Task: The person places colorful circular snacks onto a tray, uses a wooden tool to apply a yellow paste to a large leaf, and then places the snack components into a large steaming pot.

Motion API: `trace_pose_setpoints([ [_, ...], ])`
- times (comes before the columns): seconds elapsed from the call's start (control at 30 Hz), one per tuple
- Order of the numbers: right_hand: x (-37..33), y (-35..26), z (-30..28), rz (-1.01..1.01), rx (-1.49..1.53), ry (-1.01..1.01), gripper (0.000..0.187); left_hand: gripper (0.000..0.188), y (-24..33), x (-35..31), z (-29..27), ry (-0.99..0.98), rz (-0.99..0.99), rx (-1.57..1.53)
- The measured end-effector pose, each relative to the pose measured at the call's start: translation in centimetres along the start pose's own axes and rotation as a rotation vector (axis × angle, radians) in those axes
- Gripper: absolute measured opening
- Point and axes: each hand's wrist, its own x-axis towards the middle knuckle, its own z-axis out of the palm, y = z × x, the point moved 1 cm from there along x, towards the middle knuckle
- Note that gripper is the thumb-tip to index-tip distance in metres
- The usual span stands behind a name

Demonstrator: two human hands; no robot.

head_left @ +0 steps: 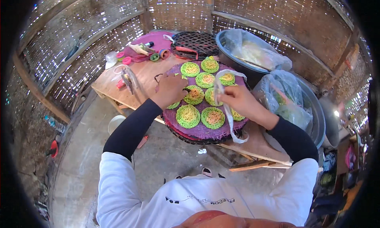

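Observation:
Several round noodle-like cakes, bright green with yellow-orange centres, lie on a purple cloth [171, 116] spread over a round woven tray [186, 139]. My left hand [171, 91] is closed, its fingertips at the edge of one cake [194, 95] left of the middle; what they pinch, if anything, is hidden. On the other side my right hand [242, 104] is closed on a long white plastic strip [229, 118]. The strip hangs over the right-hand cakes and down past the near rim of the tray. Both hands cover parts of some cakes.
The tray stands on a wooden table [146, 75]. Behind it are a dark woven basket [196, 41] and a basin [225, 55] holding a plastic bag; another basin [320, 123] with a bag stands right. Tape rolls [164, 53] and sticks [127, 80] lie left.

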Motion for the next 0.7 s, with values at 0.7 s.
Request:
trace_pose_setpoints([
  [0.7,-6.7,-2.4,-4.7,0.065,0.524,0.497,0.019,0.015,-6.5,0.3,0.1,0.213,0.017,-0.540],
])
